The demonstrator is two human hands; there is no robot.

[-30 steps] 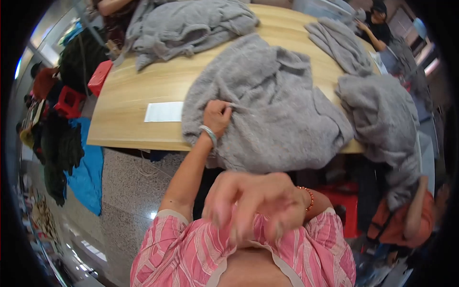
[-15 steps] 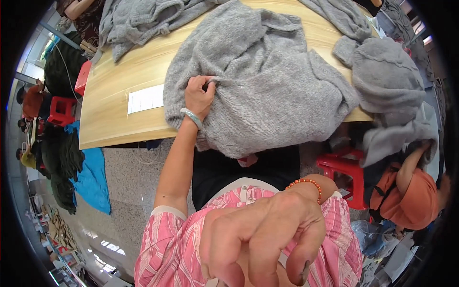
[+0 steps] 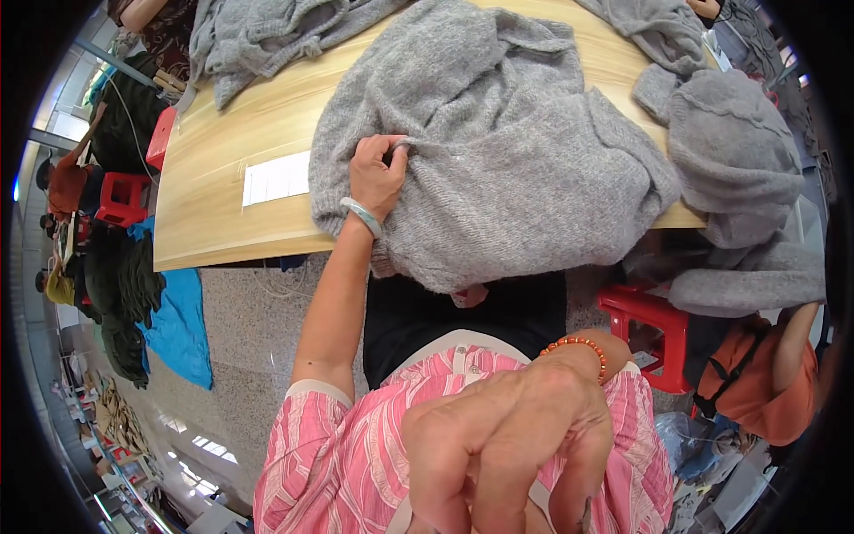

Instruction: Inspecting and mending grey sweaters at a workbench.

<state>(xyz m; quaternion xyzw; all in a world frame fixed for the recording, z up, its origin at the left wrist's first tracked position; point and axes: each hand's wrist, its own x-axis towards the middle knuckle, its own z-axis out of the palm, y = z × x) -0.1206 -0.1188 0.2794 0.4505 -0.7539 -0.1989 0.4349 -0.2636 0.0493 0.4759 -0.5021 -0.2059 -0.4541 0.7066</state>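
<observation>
A grey knitted sweater (image 3: 534, 196) lies bunched on the wooden table, its lower part hanging over the front edge toward my lap. My left hand (image 3: 378, 175) pinches a raised fold or seam of it, near the left side of the garment. Close up and low in the picture, my right hand (image 3: 516, 423) is lifted above my lap, well apart from the sweater. Its fingers curl inward; their tips are partly out of sight, and I cannot make out what they hold, if anything.
A white paper sheet (image 3: 276, 180) lies on the table (image 3: 209, 209) left of the sweater. More grey knitwear (image 3: 267, 36) is heaped at the far left, with another piece (image 3: 734, 142) at the right. Beside me on the right are a red stool (image 3: 649, 334) and a co-worker in orange (image 3: 761, 383) handling grey knitwear.
My right hand has shifted slightly right, fingers still curled. The left hand keeps its pinch on the sweater. At the right, the co-worker's grey knitwear has moved and spread out.
</observation>
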